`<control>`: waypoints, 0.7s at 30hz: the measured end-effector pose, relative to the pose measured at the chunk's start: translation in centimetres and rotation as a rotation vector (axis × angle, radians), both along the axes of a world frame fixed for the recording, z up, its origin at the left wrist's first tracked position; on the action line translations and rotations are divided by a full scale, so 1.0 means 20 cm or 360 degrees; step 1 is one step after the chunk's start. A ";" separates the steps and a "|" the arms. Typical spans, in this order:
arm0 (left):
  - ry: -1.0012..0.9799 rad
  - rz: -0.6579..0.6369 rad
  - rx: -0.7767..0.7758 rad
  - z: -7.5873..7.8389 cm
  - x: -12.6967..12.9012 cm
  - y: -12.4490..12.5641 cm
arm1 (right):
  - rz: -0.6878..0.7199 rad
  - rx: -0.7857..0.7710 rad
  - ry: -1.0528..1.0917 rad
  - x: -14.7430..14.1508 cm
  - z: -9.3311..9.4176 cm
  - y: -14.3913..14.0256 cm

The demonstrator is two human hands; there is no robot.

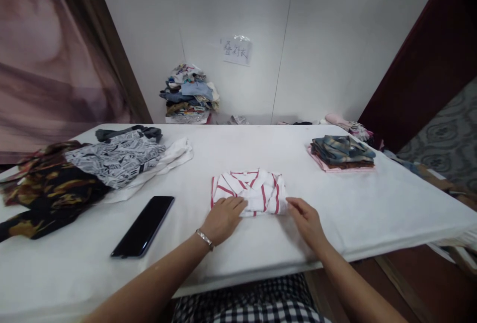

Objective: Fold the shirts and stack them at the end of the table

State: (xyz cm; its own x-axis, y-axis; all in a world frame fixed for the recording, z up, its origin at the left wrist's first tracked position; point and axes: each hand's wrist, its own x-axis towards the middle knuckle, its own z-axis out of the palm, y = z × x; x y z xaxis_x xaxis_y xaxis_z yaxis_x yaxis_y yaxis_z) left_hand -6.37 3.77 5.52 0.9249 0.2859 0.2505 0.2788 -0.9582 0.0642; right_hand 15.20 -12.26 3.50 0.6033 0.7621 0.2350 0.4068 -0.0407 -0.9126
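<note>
A white shirt with red stripes [266, 191] lies folded into a flat rectangle, its collar at the far side. My left hand [224, 218], with a bracelet at the wrist, rests palm down on the near left part of the shirt, fingers stretched out. At the shirt's near right corner, my right hand [306, 219] has thumb and forefinger closed on the edge of the cloth. Its other fingers are partly hidden.
A black phone [144, 226] lies left of my hands on the white table [238, 146]. Loose clothes [119, 156] spread over the left side. Folded shirts [341, 151] are stacked at the right. Behind the table rises a clothes heap [192, 92]; a paper sign [237, 50] hangs on the wall.
</note>
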 end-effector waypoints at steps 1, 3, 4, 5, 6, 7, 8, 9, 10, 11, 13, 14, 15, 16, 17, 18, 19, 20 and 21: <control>0.0053 0.0020 -0.0018 0.00 0.02 0.02 | 0.0075 -0.0038 0.0240 -0.04 0.00 -0.02; 0.0116 0.0085 -0.0068 0.03 0.05 0.06 | 0.0253 -0.0187 0.0782 -0.11 0.00 -0.05; 0.0110 0.0131 -0.0099 0.05 0.06 0.07 | 0.0328 -0.0254 0.1036 -0.15 0.01 -0.05; 0.0077 0.0177 -0.0127 0.08 0.07 0.08 | 0.0384 -0.0286 0.1254 -0.17 0.02 -0.04; 0.0023 0.0212 -0.0142 0.10 0.08 0.08 | 0.0413 -0.0275 0.1429 -0.19 0.04 -0.03; -0.0038 0.0227 -0.0141 0.13 0.09 0.07 | 0.0424 -0.0226 0.1561 -0.21 0.05 -0.01; -0.0094 0.0217 -0.0123 0.14 0.09 0.05 | 0.0429 -0.0159 0.1655 -0.22 0.07 0.02; -0.0132 0.0183 -0.0093 0.15 0.09 0.03 | 0.0435 -0.0090 0.1718 -0.23 0.08 0.05; -0.0148 0.0129 -0.0060 0.14 0.08 0.01 | 0.0447 -0.0032 0.1754 -0.25 0.09 0.09; -0.0147 0.0065 -0.0027 0.12 0.08 -0.02 | 0.0455 0.0019 0.1773 -0.27 0.09 0.13; -0.0143 -0.0047 0.0039 0.05 0.06 -0.06 | 0.0417 0.0101 0.1782 -0.31 0.09 0.22; -0.0159 -0.0071 0.0076 0.01 0.06 -0.07 | 0.0358 0.0158 0.1785 -0.34 0.08 0.26; -0.0195 -0.0079 0.0114 -0.03 0.06 -0.07 | 0.0294 0.0223 0.1793 -0.36 0.07 0.30; -0.0253 -0.0081 0.0151 -0.06 0.05 -0.07 | 0.0225 0.0292 0.1808 -0.37 0.06 0.33; -0.0332 -0.0091 0.0180 -0.09 0.05 -0.06 | 0.0159 0.0356 0.1825 -0.38 0.05 0.36; -0.0417 -0.0114 0.0197 -0.10 0.05 -0.04 | 0.0106 0.0410 0.1844 -0.38 0.05 0.38; -0.0505 -0.0153 0.0205 -0.11 0.05 -0.02 | 0.0068 0.0449 0.1861 -0.37 0.05 0.39; -0.0594 -0.0205 0.0209 -0.11 0.05 0.00 | 0.0032 0.0477 0.1869 -0.35 0.05 0.39; -0.0682 -0.0242 0.0205 -0.11 0.04 0.03 | 0.0004 0.0502 0.1861 -0.32 0.07 0.39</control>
State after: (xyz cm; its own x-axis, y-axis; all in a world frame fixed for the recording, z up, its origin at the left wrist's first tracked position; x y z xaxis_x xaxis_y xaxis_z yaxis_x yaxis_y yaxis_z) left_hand -5.60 4.41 3.38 0.7593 0.0969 0.6435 0.1091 -0.9938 0.0209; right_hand 8.86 -4.49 4.85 0.5742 0.7710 -0.2756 -0.6704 0.2495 -0.6988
